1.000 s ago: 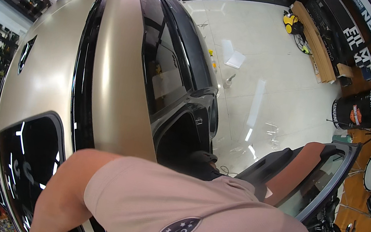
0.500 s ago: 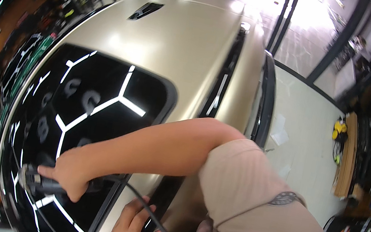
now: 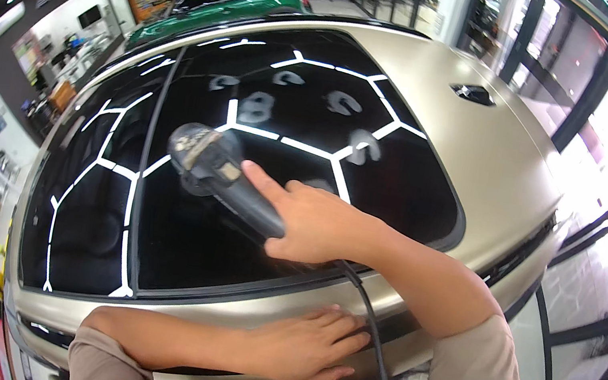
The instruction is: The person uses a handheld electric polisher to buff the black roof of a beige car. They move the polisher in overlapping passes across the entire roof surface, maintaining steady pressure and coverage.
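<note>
**Corded power tool (image 3: 232, 184), dark grey, in use position over roof glass**

Location: above the black glass panel (image 3: 186, 259) of a gold car roof (image 3: 422, 72), its rounded head pointing away and leftward, near several whitish smears (image 3: 257, 108).

Grip: the right hand (image 3: 318, 225) was wrapped around the rear of the barrel, index finger laid forward along the body. The left hand (image 3: 309, 346) lay palm down at the roof's near edge, fingers loosely spread, with no object visible in it.

Handling (judged): rigid casing, probably moderately heavy and weighted toward the head; best held at the narrow barrel, clear of the head. The cord (image 3: 379, 366) appeared flexible and liable to drag. The glass looked smooth, slippery and easily scratched.

Obscured: the head's underside, so contact with the glass could not be confirmed; the barrel's end, covered by the right hand; any switch; the cord's far end, cut off below.
</note>
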`<state>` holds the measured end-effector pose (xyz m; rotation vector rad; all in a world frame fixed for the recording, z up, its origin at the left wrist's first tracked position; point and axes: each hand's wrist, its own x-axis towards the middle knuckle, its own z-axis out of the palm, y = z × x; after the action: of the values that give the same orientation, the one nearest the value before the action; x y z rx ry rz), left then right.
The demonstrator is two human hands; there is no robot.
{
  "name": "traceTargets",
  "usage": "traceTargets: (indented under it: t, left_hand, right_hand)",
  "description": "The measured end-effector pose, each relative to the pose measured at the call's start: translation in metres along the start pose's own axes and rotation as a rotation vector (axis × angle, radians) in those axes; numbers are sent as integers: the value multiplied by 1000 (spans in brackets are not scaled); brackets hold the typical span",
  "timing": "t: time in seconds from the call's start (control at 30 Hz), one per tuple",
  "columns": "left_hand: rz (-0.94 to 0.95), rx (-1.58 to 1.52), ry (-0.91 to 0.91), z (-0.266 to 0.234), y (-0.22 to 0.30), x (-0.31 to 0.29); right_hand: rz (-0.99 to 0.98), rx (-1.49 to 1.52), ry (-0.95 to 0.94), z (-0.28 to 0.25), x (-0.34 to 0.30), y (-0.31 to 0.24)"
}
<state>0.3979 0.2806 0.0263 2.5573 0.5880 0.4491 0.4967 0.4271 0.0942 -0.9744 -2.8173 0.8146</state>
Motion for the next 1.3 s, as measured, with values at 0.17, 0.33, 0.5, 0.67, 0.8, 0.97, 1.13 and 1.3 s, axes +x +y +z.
traceTargets:
  t: [0.17,0.33,0.5,0.67,0.8,0.97,1.13,1.3]
  left_hand:
    - [-10,95,52,5,-4,-7]
    - [6,117,78,4,-7,-8]
    - [83,169,113,0,-6,-17]
    - [94,174,194,6,0,-25]
    - [74,286,349,-41,0,-36]
    - [-661,709,620,-190,-81,-57]
    - [-781,254,609,-182,-113,-81]
    - [-888,224,569,-182,-123,-65]
  right_hand:
    - [24,-19,-14,1,8,-5]
    - [6,-3,33,3,9,4]
    - [15,-24,6,2,8,-5]
    - [41,-49,10,-1,5,-3]
    - [42,-127,-2,-6,5,-1]
    - [40,-166,79,-4,2,0]
    - [21,-109,6,-5,8,-5]
    - [-19,-93,14,-3,5,-1]
